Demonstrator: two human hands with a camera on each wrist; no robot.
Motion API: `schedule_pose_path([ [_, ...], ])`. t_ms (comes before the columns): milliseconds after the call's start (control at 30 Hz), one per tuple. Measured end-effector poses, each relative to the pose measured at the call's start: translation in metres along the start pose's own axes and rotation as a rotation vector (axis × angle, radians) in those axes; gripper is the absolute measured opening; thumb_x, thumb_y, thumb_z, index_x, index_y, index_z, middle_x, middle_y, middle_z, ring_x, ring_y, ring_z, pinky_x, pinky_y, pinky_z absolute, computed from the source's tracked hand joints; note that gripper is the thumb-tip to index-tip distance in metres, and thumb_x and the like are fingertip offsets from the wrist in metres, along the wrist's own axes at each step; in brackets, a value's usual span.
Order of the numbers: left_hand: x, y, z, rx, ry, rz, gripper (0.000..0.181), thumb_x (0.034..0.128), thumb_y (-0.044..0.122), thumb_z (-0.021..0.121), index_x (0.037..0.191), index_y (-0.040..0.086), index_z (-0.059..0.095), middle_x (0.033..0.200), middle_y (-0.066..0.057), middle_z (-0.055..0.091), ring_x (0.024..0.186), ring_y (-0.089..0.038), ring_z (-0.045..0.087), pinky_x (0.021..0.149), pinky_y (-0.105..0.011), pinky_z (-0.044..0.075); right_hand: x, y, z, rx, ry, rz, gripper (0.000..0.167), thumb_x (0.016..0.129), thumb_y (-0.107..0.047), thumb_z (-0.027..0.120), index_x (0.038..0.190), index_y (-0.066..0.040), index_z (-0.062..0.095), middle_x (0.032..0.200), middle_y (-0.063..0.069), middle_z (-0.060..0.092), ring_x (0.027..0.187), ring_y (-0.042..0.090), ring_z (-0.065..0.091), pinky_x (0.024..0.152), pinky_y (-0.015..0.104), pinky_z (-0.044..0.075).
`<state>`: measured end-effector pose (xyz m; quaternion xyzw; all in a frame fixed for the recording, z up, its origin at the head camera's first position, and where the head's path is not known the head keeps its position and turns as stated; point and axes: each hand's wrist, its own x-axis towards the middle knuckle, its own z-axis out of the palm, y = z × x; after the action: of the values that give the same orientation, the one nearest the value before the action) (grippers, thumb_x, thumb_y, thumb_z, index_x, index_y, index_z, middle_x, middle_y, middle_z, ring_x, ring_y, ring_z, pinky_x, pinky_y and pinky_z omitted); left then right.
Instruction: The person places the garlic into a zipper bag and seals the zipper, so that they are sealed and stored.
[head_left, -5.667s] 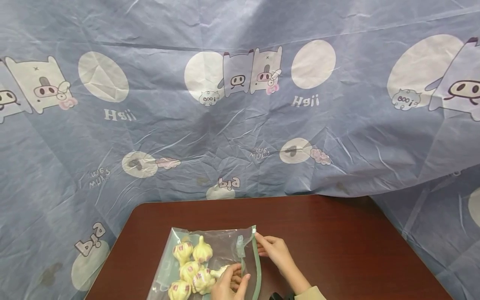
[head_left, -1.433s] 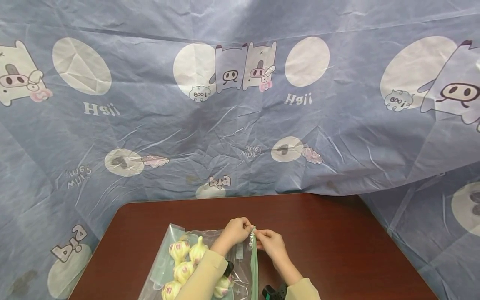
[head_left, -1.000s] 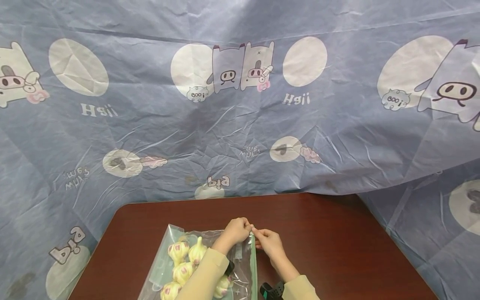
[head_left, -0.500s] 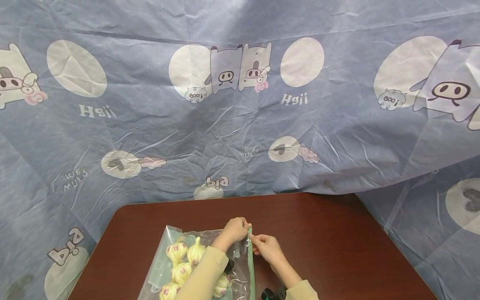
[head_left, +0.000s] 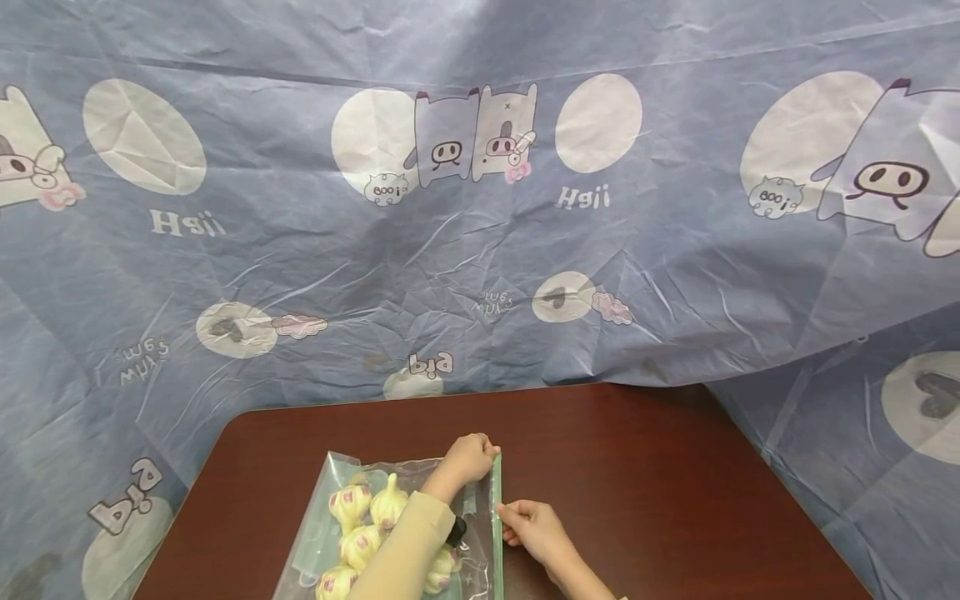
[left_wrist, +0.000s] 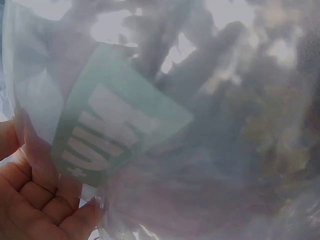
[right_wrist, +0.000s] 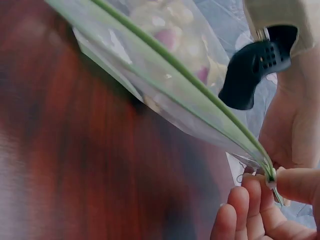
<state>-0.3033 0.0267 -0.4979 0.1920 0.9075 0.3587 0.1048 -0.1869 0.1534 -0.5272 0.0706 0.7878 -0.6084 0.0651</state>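
Note:
A clear zip bag [head_left: 315, 508] with a green zip strip [head_left: 497, 483] lies flat, and several garlic bulbs [head_left: 360, 546] are inside it. My left hand [head_left: 467, 458] reaches across the bag and grips its far corner, at the end of the strip. Closer to me, my right hand [head_left: 534, 529] pinches the strip; in the right wrist view its thumb and fingers hold a small pale slider [right_wrist: 271, 181] on the green strip. The left wrist view looks through the hazy plastic at a green label [left_wrist: 110, 115], with curled left fingers [left_wrist: 42, 200] at the edge.
A dark red-brown table [head_left: 637, 467] carries the bag. Behind and beside it hangs a blue cloth [head_left: 480, 242] printed with cartoon figures. A black band [head_left: 456, 532] sits on the left wrist, and the left sleeve [head_left: 408, 542] covers some garlic.
Since 5.7 s ago, my left hand has moved from the near part of the bag to its far corner. Lately my right hand has slid from that corner towards me along the green strip.

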Motion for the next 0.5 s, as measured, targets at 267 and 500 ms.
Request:
schedule_pose_path([
  [267,0.001,0.002,-0.001,-0.017,0.002,0.000,0.037,0.0992,0.016,0.057,0.066,0.011,0.042,0.059,0.002,0.038,0.052,-0.012,0.034,0.048,-0.024,0.029,-0.024,0.009,-0.005,-0.004,-0.147,0.010,0.028,0.095,-0.024,0.064,0.088,0.003,0.069,0.071,-0.001,0.065,0.063,0.009,0.060,0.063,0.029,0.057],
  [500,0.004,0.003,-0.001,-0.005,-0.006,0.008,0.035,0.0997,0.017,0.056,0.067,0.010,0.046,0.060,0.001,0.039,0.053,-0.013,0.035,0.050,-0.025,0.030,-0.041,0.018,-0.006,0.005,-0.287,0.006,0.028,0.092,-0.021,0.066,0.083,0.005,0.070,0.066,-0.004,0.065,0.059,0.006,0.057,0.056,0.019,0.050],
])
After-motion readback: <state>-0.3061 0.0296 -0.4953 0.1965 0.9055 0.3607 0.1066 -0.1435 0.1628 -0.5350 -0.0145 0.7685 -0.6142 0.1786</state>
